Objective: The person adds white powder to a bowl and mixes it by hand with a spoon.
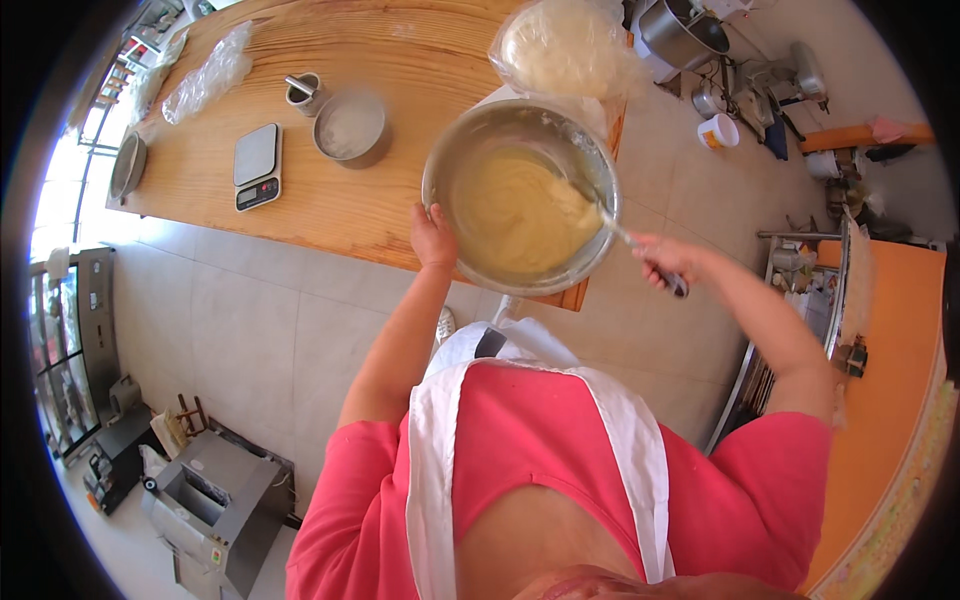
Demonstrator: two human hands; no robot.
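A large metal mixing bowl [480, 142] rests at the near right corner of the wooden table [202, 172]. Thick pale-yellow batter [517, 210] covers its bottom in swirls. My left hand [433, 238] grips the bowl's left rim, fingers over the edge. On the other side, my right hand [667, 259] is closed around the dark handle of a stirring utensil [621, 229]. The utensil slants over the right rim, and its head is buried in a mound of batter, so its exact kind is hidden.
A digital kitchen scale [256, 165], a round metal tin [350, 127] with white powder and a small metal cup [304, 94] stand on the table's left. A clear plastic bag of dough-like stuff [559, 49] lies behind the bowl. Right, a white bucket [718, 132] sits beyond the table edge.
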